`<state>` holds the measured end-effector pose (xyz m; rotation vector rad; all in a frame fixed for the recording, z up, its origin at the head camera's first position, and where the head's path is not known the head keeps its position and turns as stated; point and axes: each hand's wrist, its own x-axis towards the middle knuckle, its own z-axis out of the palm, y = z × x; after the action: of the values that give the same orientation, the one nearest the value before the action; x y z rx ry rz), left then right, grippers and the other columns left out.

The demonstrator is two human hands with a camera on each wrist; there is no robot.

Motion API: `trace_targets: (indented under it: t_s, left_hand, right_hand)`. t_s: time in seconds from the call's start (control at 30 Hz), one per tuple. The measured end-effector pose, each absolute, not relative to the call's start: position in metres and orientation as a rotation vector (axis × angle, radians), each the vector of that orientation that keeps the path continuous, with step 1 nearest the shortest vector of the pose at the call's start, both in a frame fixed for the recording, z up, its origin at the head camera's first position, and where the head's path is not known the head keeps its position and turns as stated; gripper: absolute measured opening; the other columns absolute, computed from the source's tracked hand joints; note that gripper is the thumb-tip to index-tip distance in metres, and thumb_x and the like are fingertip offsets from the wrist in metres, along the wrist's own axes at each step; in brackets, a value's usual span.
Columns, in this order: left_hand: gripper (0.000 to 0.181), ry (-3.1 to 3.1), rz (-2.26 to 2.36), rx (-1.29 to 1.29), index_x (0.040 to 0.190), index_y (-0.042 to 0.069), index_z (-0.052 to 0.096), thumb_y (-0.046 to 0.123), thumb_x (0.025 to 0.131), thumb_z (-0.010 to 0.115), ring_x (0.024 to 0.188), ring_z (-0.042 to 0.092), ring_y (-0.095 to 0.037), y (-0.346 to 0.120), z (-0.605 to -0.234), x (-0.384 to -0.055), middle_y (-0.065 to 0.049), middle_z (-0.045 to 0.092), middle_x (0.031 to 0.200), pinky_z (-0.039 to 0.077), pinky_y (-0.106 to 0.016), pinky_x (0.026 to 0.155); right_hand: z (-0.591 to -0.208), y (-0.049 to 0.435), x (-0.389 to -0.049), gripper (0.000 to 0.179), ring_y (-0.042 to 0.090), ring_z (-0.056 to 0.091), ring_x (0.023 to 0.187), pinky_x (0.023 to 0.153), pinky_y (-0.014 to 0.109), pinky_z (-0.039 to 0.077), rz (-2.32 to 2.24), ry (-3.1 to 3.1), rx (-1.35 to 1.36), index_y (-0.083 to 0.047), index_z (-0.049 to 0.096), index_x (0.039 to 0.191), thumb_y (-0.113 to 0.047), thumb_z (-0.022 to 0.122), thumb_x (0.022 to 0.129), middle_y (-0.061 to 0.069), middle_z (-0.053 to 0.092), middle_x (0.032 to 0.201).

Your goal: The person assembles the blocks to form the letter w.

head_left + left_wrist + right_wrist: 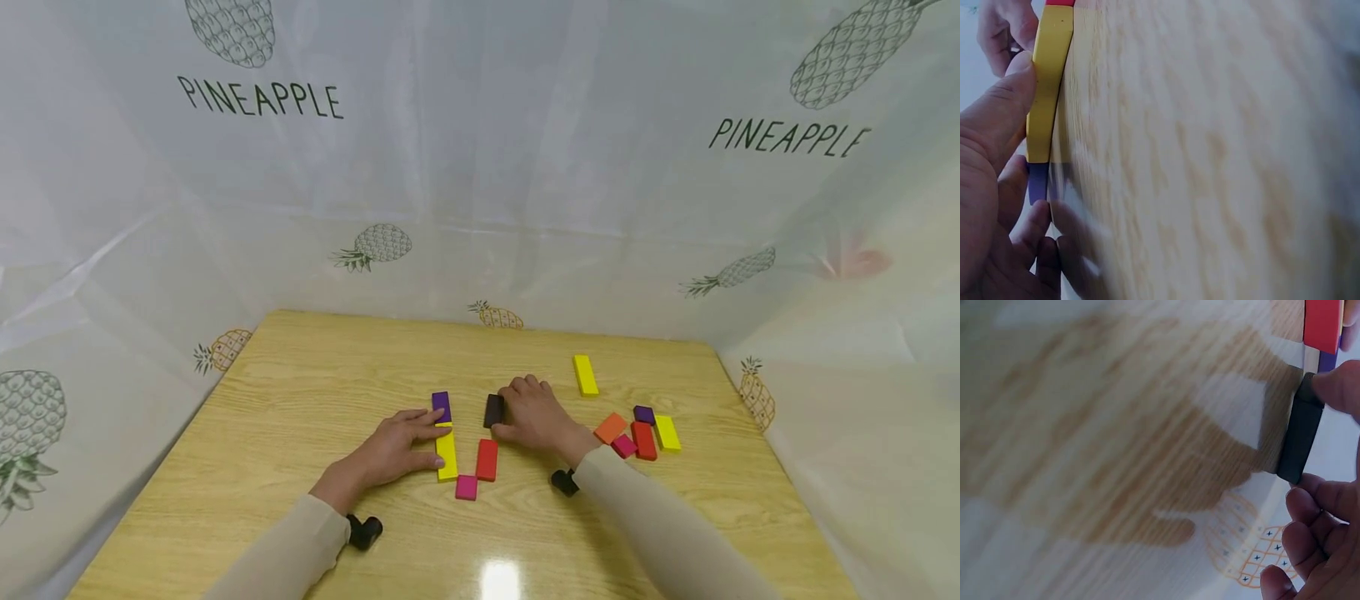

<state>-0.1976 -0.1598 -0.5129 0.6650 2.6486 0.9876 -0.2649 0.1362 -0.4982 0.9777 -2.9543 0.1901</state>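
My left hand (393,448) rests with extended fingers along a column of blocks: a purple block (441,407) at the far end and a yellow block (447,462) nearer. In the left wrist view, the thumb touches the side of the yellow block (1050,69) and a fingertip lies at the purple block (1037,181). Across from them, my right hand (536,415) pinches a black block (492,412) by its ends between thumb and finger, close over the table. Between the hands, a red block (487,460) lies nearer me than the black one, and a pink block (467,487) meets its lower corner.
Beyond the right wrist lie a loose yellow block (586,376) and a cluster: orange block (611,427), small purple block (643,414), red block (643,442), pink block (624,447) and yellow block (667,434). A pineapple-print sheet (480,167) surrounds the wooden table (322,358).
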Motion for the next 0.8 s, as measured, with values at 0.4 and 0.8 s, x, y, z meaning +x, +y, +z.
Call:
trace_targets:
  t_s: [0.4,0.8]
  left_hand:
    - [0.058,2.660,0.961,0.673,0.151,0.020,0.061,0.042,0.099,0.073,0.158,0.029,-0.040,-0.1600,-0.5139,-0.1980,-0.002,0.039,0.170,0.016,-0.073,0.124]
    - [0.057,2.661,0.951,0.672,0.150,0.021,0.062,0.044,0.099,0.073,0.157,0.030,-0.039,-0.1598,-0.5163,-0.2007,-0.001,0.039,0.169,0.017,-0.074,0.124]
  right_hand:
    - [-0.4981,0.1455,-0.2595,0.052,0.030,0.054,0.113,0.095,0.050,0.047,0.277,-2.947,0.996,-0.006,0.068,0.136,-0.047,0.067,0.102,0.011,0.065,0.127]
    - [-0.4985,0.1469,-0.2548,0.048,0.027,0.054,0.108,0.091,0.047,0.047,0.287,-2.915,1.032,-0.008,0.070,0.133,-0.045,0.067,0.103,0.009,0.066,0.123]
